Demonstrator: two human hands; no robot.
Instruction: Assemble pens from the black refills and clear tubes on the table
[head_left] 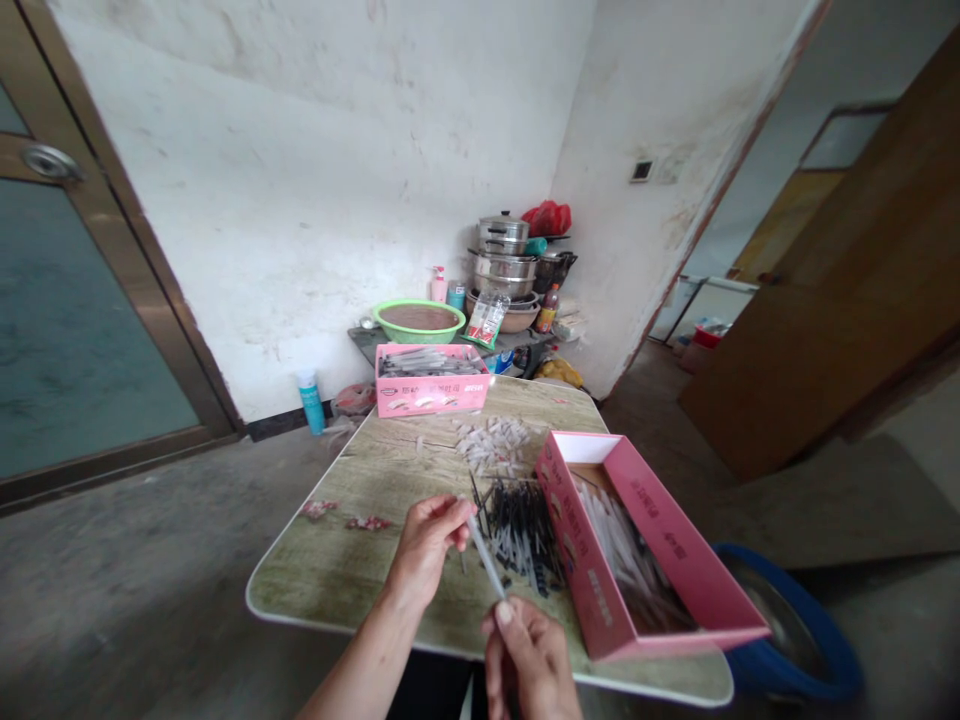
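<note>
A slim translucent whitish tube (487,560), like a pen barrel, slants between my two hands over the table's near part. My left hand (429,540) pinches its upper end between thumb and fingers. At the lower end, my right hand (529,655) grips it with the thumb on top and the fingers curled under. Just beyond them lies a pile of thin black and clear sticks (521,530). Behind that is a heap of small whitish pieces (495,443). To the right stands an open pink box (660,520) partly filled with similar translucent tubes (619,535).
Another pink box (433,393), full of slender sticks, sits at the wood-patterned table's (352,570) far edge. Beyond it are a green basin (420,318) and stacked steamer pots (504,255). A blue tub (810,640) is on the floor at right, a spray can (310,402) at left.
</note>
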